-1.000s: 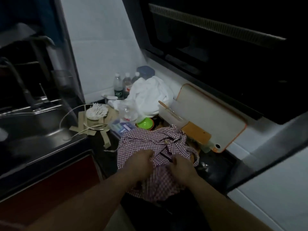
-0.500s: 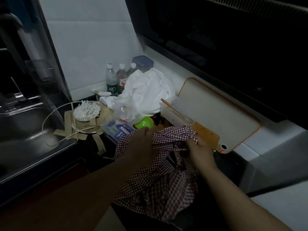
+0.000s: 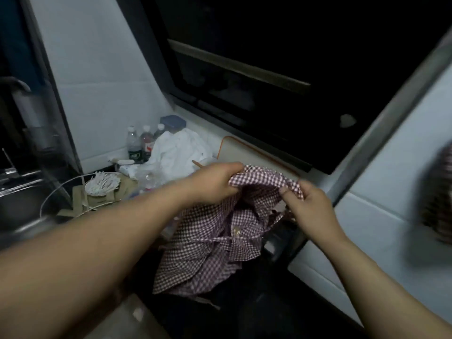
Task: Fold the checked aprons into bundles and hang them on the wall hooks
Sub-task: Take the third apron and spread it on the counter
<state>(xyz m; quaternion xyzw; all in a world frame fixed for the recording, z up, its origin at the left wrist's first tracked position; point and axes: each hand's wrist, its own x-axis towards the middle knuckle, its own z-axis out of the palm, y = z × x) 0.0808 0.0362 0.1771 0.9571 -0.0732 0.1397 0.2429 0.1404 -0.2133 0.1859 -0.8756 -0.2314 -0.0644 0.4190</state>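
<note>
Item: checked apron (image 3: 215, 241), purple-and-white gingham, crumpled, not yet a bundle.
Landmark: white cloth heap (image 3: 181, 152) at the back of the counter.
Location of apron: just in front of the cloth heap and to its right, held up, with its lower folds sagging over the dark counter edge.
Left hand (image 3: 215, 182): just in front of the cloth heap, fingers curled round a gathered bunch of the apron's top edge.
Right hand (image 3: 310, 206): well to the right of the cloth heap, thumb and fingers pinching the same edge; a narrow grip.
Orientation: the held edge runs left to right between the hands, dipping slightly at the right.
Long axis: judged to run from that edge down toward the wearer, the bulk hanging slack.
Ties: a thin strip crosses the middle folds; its ends are lost in the creases.
Second checked mass (image 3: 440, 192): far right of the cloth heap, against the white wall; blurred, possibly a hung bundle. No hook can be made out.
Risk 1: the right-hand pinch holds little cloth, so the edge may slip and the folds drop open.
Risk 2: the hanging bulk may sweep the water bottles (image 3: 134, 145) left of the cloth heap, or the cotton-swab bowl (image 3: 102, 183) further left.
Risk 3: a loose tie may trail out and undo the bundle.
</note>
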